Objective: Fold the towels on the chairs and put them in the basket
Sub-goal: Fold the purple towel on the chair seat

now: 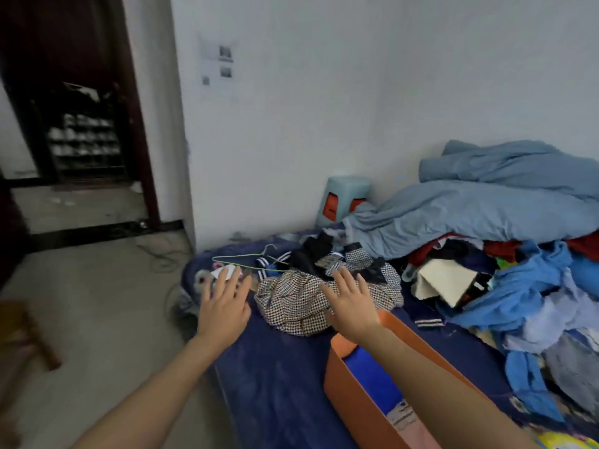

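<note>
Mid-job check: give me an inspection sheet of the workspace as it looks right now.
Surface: dark blue bed cover, bare near the camera.
Job's things: orange basket on the bed with blue cloth inside; no towel on a chair seen.
Clutter: checkered garment, clothes pile, light blue duvet, green wire hanger.
Grippers: left hand and right hand both open, fingers spread, holding nothing.
Cables: loose cable on the floor by the wall corner.
Surroundings: light blue stool against the white wall; wooden seat, blurred, at left; open doorway.
</note>
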Tool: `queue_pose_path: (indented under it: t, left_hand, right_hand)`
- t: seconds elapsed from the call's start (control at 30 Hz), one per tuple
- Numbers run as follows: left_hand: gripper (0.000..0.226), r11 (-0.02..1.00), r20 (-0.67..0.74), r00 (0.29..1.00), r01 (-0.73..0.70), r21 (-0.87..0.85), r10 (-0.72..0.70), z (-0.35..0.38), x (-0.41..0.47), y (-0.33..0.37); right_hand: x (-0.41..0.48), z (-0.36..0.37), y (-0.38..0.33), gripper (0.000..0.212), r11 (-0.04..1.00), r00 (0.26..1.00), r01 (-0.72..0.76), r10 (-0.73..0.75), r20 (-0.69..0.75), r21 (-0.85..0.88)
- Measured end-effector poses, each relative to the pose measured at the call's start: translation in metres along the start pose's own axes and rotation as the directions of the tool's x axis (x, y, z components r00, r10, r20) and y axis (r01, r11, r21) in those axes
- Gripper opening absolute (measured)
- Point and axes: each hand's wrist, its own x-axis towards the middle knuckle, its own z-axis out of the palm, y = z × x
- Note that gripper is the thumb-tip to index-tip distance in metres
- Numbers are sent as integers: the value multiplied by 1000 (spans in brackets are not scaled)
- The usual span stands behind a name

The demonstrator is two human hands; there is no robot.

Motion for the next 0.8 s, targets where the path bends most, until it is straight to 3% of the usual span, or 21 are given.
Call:
queue_pose_path:
  t: [0.23, 0.33, 0.43, 0.53, 0.8]
  left_hand:
    - [42, 951, -51, 964, 267, 158, -262, -55, -80, -93]
    - [60, 910, -22, 931, 362, 203, -365, -78, -128, -124]
    - [59, 855, -34, 888, 451, 256, -459, -102, -188, -151]
    - [39, 797, -76, 856, 505, 331, -511, -128, -253, -175]
    - [54, 704, -108, 795, 583, 405, -597, -189, -346, -202]
  right_hand:
    - [32, -16, -115, 57, 960, 959, 279, -277, -56, 21]
    - [27, -25, -165, 59, 933, 932, 360, -359, -47, 20]
    - [7, -38, -219, 61, 886, 874, 464, -461, -155, -22]
    - [-18, -43, -271, 60, 835, 827, 548, -531, -185, 52]
    - [-57, -44, -356, 56, 704, 720, 694, -676, -158, 151]
